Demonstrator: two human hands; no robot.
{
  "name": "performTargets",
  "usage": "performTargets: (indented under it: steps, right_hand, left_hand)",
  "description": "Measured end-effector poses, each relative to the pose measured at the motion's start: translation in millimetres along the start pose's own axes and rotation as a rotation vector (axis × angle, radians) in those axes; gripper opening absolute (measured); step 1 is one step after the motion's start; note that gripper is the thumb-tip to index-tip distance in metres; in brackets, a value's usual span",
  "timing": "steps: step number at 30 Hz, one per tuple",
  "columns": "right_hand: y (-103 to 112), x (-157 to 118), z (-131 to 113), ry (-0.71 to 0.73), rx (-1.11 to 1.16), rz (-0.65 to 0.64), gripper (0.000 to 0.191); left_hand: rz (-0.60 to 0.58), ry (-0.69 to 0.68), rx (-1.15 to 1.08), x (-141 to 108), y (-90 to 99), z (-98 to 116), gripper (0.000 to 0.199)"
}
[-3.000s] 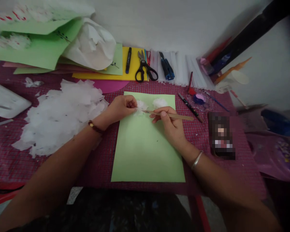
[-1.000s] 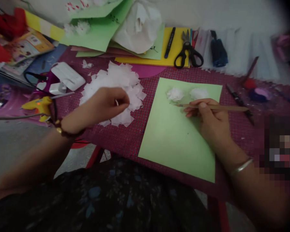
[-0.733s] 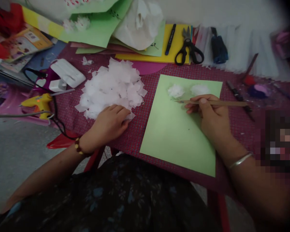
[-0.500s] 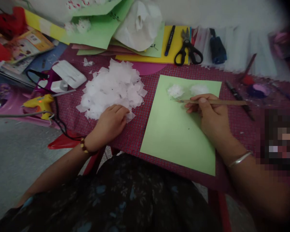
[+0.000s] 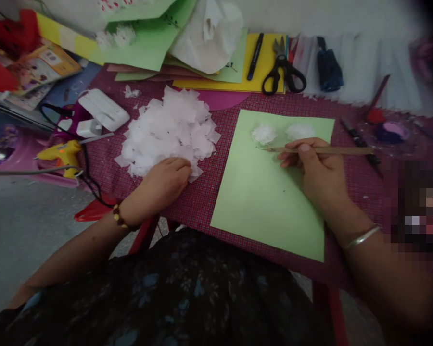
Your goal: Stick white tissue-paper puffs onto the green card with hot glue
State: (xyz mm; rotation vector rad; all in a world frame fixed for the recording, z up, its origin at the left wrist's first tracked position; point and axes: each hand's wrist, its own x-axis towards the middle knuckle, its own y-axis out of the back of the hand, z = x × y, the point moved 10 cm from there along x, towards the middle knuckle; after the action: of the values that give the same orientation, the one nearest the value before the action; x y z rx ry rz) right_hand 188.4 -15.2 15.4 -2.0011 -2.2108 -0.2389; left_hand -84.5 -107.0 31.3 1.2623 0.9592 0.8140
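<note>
Left hand [image 5: 164, 185]: palm down, fingers loosely together, fingertips touching the near edge of the pile of white tissue squares [image 5: 169, 132] on the tabletop [image 5: 187, 211]; whether a square is pinched cannot be told.

Right hand [image 5: 319, 175]: fingers closed around a wooden stick [image 5: 321, 150], resting on the green paper sheet [image 5: 270, 192]. Stick lies nearly level, long axis left to right, tip pointing left, just beside a white tissue tuft [image 5: 263, 133] (a second tuft [image 5: 300, 131] sits beside it).

Far edge: black scissors [image 5: 283, 72] and black marker [image 5: 255, 56] on yellow paper [image 5: 216, 84]. Left: yellow glue gun [image 5: 59, 153].
</note>
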Motion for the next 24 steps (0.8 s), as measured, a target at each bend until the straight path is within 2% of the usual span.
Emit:
performTargets:
  steps: [3, 5, 7, 9, 11, 12, 14, 16, 18, 20, 22, 24]
  right_hand:
    - [-1, 0, -2, -0.007, 0.006, 0.003, 0.016]
    - [-1, 0, -2, -0.014, 0.001, 0.008, 0.017]
    - [-1, 1, -1, -0.024, -0.009, 0.015, 0.019]
    - [2, 2, -1, -0.022, -0.013, 0.029, 0.020]
    - [6, 4, -1, -0.012, -0.017, 0.057, 0.022]
    - [9, 6, 0, -0.010, -0.021, 0.072, 0.022]
    - [12, 7, 1, -0.021, -0.023, 0.086, 0.024]
    - [11, 8, 2, -0.032, -0.020, 0.078, 0.026]
    - [9, 8, 1, -0.036, -0.022, 0.056, 0.029]
    - [5, 9, 1, -0.039, -0.025, 0.028, 0.030]
    - [3, 10, 2, -0.043, -0.027, 0.002, 0.031]
    - [0, 12, 3, -0.045, -0.037, -0.019, 0.032]
  left_hand:
    - [0.136, 0.032, -0.140, 0, 6.1, -8, 0.024]
    - [0.258, 0.054, -0.285, -4, 17.4, -18, 0.020]
    - [0.376, 0.074, -0.387, -9, 36.6, -26, 0.014]
    - [0.490, 0.097, -0.414, -14, 64.4, -33, 0.011]
    - [0.532, 0.156, -0.403, -9, 89.9, -37, 0.009]
    - [0.561, 0.198, -0.418, -5, 102.4, -39, 0.011]
    - [0.536, 0.210, -0.485, 19, 116.6, -32, 0.014]
    - [0.518, 0.082, -0.631, 55, 124.2, -7, 0.013]
    - [0.487, -0.046, -0.814, 96, 120.5, 18, 0.012]
    - [0.420, -0.093, -0.975, 134, 103.3, 34, 0.009]
    - [0.368, -0.036, -1.131, 163, 78.8, 34, 0.007]
    - [0.332, 0.055, -1.270, 176, 53.9, 25, 0.009]
